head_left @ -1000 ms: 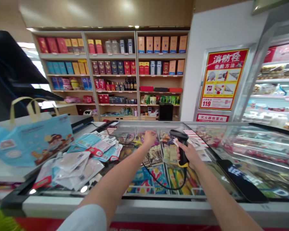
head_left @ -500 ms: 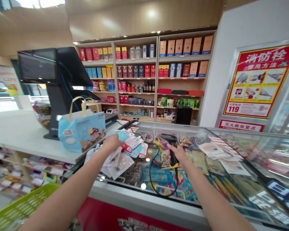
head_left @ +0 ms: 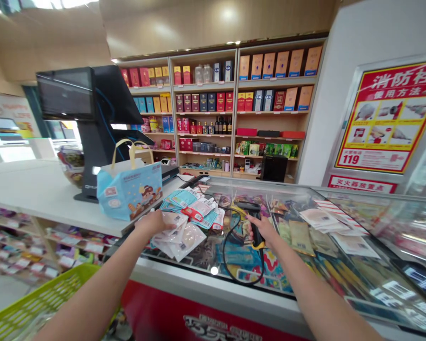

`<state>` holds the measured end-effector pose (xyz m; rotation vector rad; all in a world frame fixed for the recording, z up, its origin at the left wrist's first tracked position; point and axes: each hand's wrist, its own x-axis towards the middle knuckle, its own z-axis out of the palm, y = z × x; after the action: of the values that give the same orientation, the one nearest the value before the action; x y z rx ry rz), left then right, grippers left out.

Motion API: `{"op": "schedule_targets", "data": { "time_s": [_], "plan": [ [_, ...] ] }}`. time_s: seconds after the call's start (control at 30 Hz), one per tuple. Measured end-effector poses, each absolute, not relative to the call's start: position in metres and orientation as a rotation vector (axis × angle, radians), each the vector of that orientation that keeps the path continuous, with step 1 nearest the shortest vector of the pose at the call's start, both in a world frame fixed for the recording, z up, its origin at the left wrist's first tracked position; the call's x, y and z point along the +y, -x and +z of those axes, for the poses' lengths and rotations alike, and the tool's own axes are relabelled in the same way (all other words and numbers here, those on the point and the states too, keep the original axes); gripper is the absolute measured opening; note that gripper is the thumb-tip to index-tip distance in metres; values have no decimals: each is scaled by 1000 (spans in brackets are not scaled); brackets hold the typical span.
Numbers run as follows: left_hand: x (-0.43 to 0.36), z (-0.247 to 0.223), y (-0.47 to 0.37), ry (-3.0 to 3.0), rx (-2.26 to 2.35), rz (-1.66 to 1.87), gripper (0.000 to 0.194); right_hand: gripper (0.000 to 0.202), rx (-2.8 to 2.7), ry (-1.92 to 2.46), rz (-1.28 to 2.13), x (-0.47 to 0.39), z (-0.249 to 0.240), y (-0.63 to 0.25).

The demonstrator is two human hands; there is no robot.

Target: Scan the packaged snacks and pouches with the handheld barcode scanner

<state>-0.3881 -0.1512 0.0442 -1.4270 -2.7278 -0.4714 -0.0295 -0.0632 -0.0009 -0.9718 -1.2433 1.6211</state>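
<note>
My right hand is wrapped round the grip of a black and yellow barcode scanner, held over the glass-topped counter. Its black cable loops down below it. On the left, my left hand has its fingers closed at the edge of several white packets with small printed labels; the fingertips are partly hidden. Just beyond those packets lies a loose pile of light-blue, white and red pouches, apart from my left hand.
A light-blue paper bag with yellow handles stands at the left beside a black till screen. More white packets lie on the glass at right. A green basket is low at left. Shelves of boxes line the back.
My left hand has moved back from the blue and red pouches to the white packets nearer me. My right hand keeps its hold on the scanner. The view has shifted slightly.
</note>
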Motion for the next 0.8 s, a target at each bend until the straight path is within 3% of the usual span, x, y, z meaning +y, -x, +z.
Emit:
{"op": "schedule_targets", "data": {
  "time_s": [0.13, 0.27, 0.4, 0.53, 0.63, 0.8],
  "plan": [
    [-158, 49, 392, 1344, -2803, -336, 54, 32, -1252, 990, 1606, -59, -5, 25],
    [-167, 52, 392, 1230, -2721, -610, 40, 34, -1265, 947, 1586, -60, -5, 26],
    [-163, 51, 384, 1347, -2503, -1414, 27, 37, -1288, 889, 1589, -63, -1, 27],
    [-125, 47, 343, 1275, -2207, -2334, 29, 42, -1305, 855, 1642, -66, 5, 28],
    [-74, 40, 292, 1250, -2174, -2394, 23, 43, -1309, 833, 1657, -68, 8, 27],
    [-4, 20, 227, 1275, -2266, -2145, 14, 44, -1355, 836, 1639, -67, 10, 21]
  ]
}}
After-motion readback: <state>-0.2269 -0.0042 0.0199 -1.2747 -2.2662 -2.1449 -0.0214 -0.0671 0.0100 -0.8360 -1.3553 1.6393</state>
